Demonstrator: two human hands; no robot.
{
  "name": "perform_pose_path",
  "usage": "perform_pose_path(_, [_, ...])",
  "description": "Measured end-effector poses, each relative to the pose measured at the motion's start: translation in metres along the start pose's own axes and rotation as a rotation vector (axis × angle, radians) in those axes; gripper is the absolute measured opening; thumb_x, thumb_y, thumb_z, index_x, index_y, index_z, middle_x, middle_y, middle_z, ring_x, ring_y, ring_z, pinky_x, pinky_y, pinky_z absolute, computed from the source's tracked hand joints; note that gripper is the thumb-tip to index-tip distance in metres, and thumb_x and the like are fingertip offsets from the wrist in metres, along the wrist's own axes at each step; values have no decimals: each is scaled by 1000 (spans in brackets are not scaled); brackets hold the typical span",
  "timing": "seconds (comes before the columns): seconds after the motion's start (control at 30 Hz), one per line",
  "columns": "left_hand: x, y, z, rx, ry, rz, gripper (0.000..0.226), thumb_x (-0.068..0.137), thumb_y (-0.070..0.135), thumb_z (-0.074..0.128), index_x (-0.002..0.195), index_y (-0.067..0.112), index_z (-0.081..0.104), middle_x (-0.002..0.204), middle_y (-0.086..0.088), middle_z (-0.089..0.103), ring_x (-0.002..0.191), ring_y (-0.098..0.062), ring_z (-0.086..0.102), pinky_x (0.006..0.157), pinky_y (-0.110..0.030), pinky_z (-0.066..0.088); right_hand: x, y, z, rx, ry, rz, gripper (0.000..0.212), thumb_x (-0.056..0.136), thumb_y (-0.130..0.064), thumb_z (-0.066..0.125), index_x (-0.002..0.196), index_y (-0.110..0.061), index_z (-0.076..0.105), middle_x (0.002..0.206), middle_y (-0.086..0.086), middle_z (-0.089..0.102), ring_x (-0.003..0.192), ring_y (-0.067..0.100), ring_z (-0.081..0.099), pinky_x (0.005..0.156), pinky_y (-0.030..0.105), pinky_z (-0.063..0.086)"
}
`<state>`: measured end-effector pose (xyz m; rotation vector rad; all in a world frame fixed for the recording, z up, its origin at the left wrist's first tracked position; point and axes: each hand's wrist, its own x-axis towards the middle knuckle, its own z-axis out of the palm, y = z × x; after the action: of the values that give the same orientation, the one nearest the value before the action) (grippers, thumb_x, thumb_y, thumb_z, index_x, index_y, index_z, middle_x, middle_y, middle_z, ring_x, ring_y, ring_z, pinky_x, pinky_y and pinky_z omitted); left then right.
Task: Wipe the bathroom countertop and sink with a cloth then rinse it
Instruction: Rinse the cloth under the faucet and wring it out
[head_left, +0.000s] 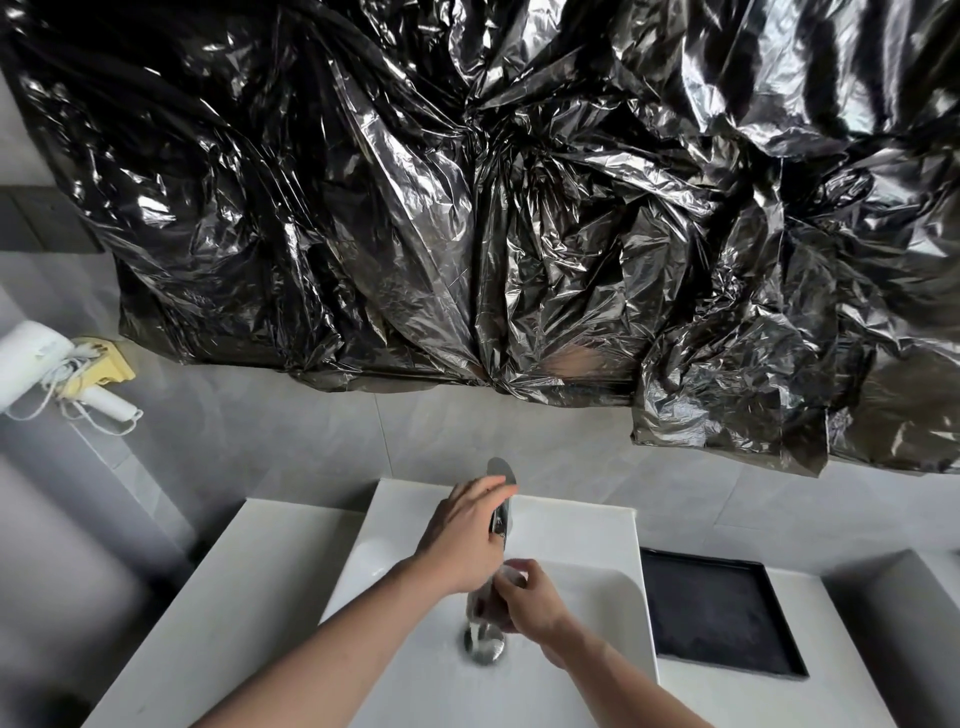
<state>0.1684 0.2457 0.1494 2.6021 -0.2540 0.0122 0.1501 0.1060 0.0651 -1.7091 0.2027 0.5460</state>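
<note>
A white sink (582, 670) is set in a white countertop (208, 613). My left hand (467, 535) rests on the chrome faucet (503, 512), its fingers curled over the handle. Below the spout, my right hand (524, 597) grips a wet, pale cloth (483, 605) bunched in the running water. Water falls onto the metal drain (484, 647) under the cloth. Most of the cloth is hidden by my hands.
A black tray (722, 616) lies on the countertop to the right of the sink. Crumpled black plastic sheeting (467, 208) covers the wall above. A white hair dryer (31, 364) with its cord hangs on a yellow holder at the left wall.
</note>
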Motion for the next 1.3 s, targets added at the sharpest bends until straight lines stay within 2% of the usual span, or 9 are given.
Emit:
perform_pose_path(0.07, [-3,-1,1,25,-40,-11,76,82,10,48,153,34,37,162,18,27,148,-10,26,122,-29,24,1,-1,3,-6,-45,13,19,106,-19,52,113,-6,65,88,10,74,70,20,74,68,37,64])
perform_pose_path(0.17, [-7,-1,2,46,-100,-8,81,85,10,46,159,33,24,167,17,17,152,-11,18,124,-33,22,-9,-10,5,25,-97,51,30,108,-10,43,91,-8,68,73,7,74,71,24,71,65,30,58])
perform_pose_path(0.47, [-13,10,-4,60,-217,-62,88,84,9,41,162,32,7,169,21,-1,155,-12,3,125,-37,16,-18,-9,1,194,-69,112,24,109,-12,44,121,-6,64,86,15,75,78,27,72,67,31,58])
perform_pose_path(0.6, [-17,13,-5,56,-225,-77,91,82,9,43,162,32,6,169,20,-3,155,-14,7,124,-36,18,-35,-8,-8,210,-52,144,32,111,-13,36,102,-10,67,77,7,78,77,21,70,81,32,54])
perform_pose_path(0.83, [-25,20,-4,157,-276,-63,77,79,11,44,153,32,36,166,16,19,148,-21,25,113,-37,33,-57,1,-32,282,26,156,23,109,-17,47,113,-11,69,85,2,78,85,18,68,81,33,57])
perform_pose_path(1.03, [-76,25,17,-204,-181,-63,62,87,26,53,148,36,43,151,22,38,136,-1,42,115,-21,33,-89,-13,-54,257,-121,65,26,108,-16,45,117,-12,69,96,5,78,81,12,71,85,31,55])
perform_pose_path(1.13, [-102,22,28,-577,-271,-171,43,86,41,64,129,42,57,131,14,62,101,-6,68,92,-32,56,-100,-19,-60,291,-213,33,27,101,-11,51,125,-5,63,102,9,75,81,15,67,79,28,53])
perform_pose_path(1.2, [-109,22,24,-650,-205,-187,26,89,34,69,115,32,66,109,1,70,75,-13,69,70,-32,56,-108,-23,-61,297,-254,34,36,88,-3,61,124,-7,63,96,8,71,79,18,64,75,28,54])
perform_pose_path(1.3, [-111,27,6,-618,-83,-166,9,91,32,72,96,25,71,90,-6,73,63,-11,64,64,-30,53,-118,-23,-56,148,-256,-61,66,68,1,73,131,-14,59,99,6,71,78,14,67,75,30,58])
